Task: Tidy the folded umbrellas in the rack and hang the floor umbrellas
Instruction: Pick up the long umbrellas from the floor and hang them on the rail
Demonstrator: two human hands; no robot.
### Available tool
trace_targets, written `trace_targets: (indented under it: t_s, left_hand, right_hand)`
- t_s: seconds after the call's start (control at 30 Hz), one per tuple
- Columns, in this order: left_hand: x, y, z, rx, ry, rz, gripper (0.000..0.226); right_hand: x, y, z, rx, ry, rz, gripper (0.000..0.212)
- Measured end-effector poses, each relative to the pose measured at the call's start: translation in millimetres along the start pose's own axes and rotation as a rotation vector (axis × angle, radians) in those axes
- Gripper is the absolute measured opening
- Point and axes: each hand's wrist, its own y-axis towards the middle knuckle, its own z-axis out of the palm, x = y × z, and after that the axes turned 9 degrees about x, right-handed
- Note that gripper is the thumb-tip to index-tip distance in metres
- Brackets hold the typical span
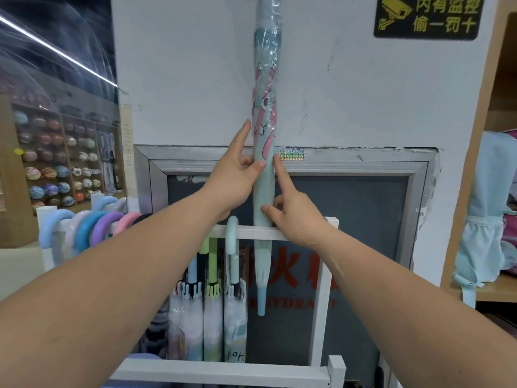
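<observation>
A long closed umbrella [265, 113], pale teal with pink cartoon print and a clear plastic sleeve, hangs upright against the white wall, its blue tip down behind the white rack's top rail [251, 233]. My left hand [237, 175] touches its left side with thumb and fingers spread around the shaft. My right hand [291, 217] presses its lower shaft, index finger pointing up along the right edge. Several umbrellas [212, 312] with pastel handles hang inside the rack, one teal hook handle [231, 233] over the rail.
A row of curved pastel handles [89, 228] lines the rail at left. A metal-framed dark panel [349, 219] stands behind the rack. A yellow-on-black sign [428, 16] is top right. Pale blue backpacks [489, 219] sit on shelves at right; ball shelves [56, 163] far left.
</observation>
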Motion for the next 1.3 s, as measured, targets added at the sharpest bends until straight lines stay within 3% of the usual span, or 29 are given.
trace_targets:
  t_s: [0.17, 0.33, 0.53, 0.67, 0.77, 1.1, 1.3]
  left_hand:
    - [-2, -2, -4, 0.016, 0.017, 0.005, 0.084]
    - [14, -11, -1, 0.088, 0.020, 0.030, 0.089]
    - [27, -17, 0, 0.130, 0.120, 0.024, 0.088]
    - [33, -19, -5, 0.171, 0.153, -0.005, 0.069]
    - [30, -14, -8, 0.092, 0.127, 0.004, 0.055]
    - [8, 1, -7, 0.050, -0.043, 0.028, 0.077]
    - [21, -9, -5, 0.043, 0.032, 0.053, 0.084]
  right_hand:
    - [-2, 2, -2, 0.002, 0.021, -0.023, 0.086]
    - [9, 21, -15, -0.159, 0.234, -0.099, 0.070]
    - [18, 24, -23, -0.134, 0.149, -0.148, 0.085]
    - [7, 18, -16, -0.094, 0.132, -0.113, 0.093]
    - [2, 12, -11, -0.044, 0.172, -0.051, 0.099]
    - [1, 4, -5, 0.101, 0.087, -0.014, 0.095]
    - [13, 15, -12, -0.127, 0.347, -0.075, 0.067]
